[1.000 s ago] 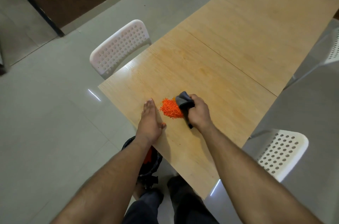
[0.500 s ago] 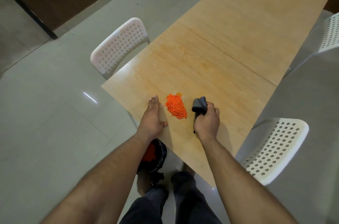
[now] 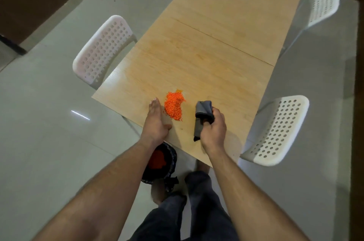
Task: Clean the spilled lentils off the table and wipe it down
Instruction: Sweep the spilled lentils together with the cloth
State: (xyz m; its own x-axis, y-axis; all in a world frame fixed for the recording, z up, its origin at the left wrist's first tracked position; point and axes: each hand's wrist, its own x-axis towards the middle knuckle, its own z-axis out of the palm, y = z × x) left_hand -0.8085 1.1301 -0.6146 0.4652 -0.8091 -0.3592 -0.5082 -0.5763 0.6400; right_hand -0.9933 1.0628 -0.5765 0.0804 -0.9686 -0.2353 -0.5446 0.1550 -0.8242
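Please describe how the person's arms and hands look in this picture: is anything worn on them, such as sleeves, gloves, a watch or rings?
Both arms are bare from the bottom edge of the picture to the fingers, with no sleeve in view. The left hand and the right hand wear no gloves. No watch, bracelet or ring shows on either wrist or on the fingers that can be seen.

The one camera sits on my head, looking steeply forward and down along my forearms, close over the near corner of the table (image 3: 206,59), its far end running off frame.
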